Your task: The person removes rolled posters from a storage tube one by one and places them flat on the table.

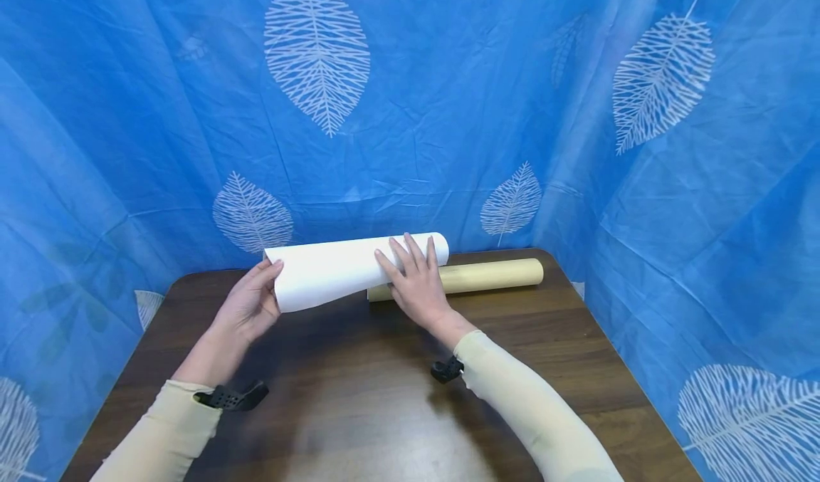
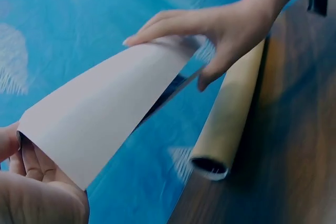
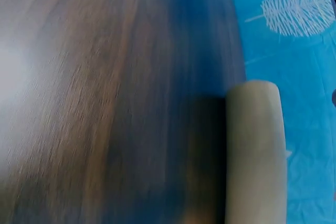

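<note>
A white paper sheet [image 1: 333, 272], curled into a loose roll, is held in the air above the far part of the table. My left hand [image 1: 246, 304] pinches its left end, thumb on the near face and fingers behind. Near the right end, my right hand [image 1: 419, 290] lays its spread, mostly straight fingers over the paper. The left wrist view shows that thumb apart from the sheet. Behind and below the paper lies a tan hollow roll [image 1: 493, 274], partly hidden in the head view. The right wrist view shows no hand, only the roll and tabletop.
The dark wooden table [image 1: 359, 411] has rounded far corners. A blue curtain [image 1: 410, 147] with white leaf prints hangs along its back and sides. Each wrist carries a black strap [image 1: 232, 396].
</note>
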`<state>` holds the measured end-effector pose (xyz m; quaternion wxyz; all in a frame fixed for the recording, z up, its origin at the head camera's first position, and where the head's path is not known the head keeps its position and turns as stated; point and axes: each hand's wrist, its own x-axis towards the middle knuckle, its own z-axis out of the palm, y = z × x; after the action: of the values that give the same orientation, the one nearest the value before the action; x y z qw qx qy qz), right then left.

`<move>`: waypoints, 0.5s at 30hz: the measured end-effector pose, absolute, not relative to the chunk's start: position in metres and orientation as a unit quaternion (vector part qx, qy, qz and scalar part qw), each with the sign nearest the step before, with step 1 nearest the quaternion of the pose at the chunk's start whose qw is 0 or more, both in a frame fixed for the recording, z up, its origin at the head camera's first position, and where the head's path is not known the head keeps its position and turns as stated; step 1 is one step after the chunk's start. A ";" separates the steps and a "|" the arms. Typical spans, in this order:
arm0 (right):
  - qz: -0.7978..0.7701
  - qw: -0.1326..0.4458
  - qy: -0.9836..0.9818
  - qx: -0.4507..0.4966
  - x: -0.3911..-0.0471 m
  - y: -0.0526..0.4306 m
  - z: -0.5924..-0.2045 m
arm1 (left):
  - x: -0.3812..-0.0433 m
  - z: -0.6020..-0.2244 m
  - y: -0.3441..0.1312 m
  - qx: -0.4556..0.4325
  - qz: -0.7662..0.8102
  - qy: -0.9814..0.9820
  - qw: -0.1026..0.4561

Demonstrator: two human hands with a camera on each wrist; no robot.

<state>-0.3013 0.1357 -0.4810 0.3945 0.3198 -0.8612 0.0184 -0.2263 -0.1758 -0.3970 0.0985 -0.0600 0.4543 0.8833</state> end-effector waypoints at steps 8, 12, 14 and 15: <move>0.070 0.440 -0.832 0.330 -0.297 0.162 -0.479 | -0.216 -0.393 -0.148 -0.065 0.914 0.369 0.156; 0.088 0.430 -0.831 0.341 -0.293 0.170 -0.477 | -0.214 -0.388 -0.139 -0.061 0.932 0.311 0.178; 0.110 0.422 -0.831 0.345 -0.291 0.172 -0.475 | -0.214 -0.386 -0.135 -0.048 0.932 0.315 0.171; 0.124 0.416 -0.832 0.344 -0.289 0.172 -0.475 | -0.214 -0.386 -0.133 -0.041 0.929 0.328 0.164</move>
<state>-0.2894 0.1721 -0.4748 0.4165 0.3441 -0.8323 0.1242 -0.2144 -0.1331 -0.3861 0.1645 -0.0413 0.3280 0.9293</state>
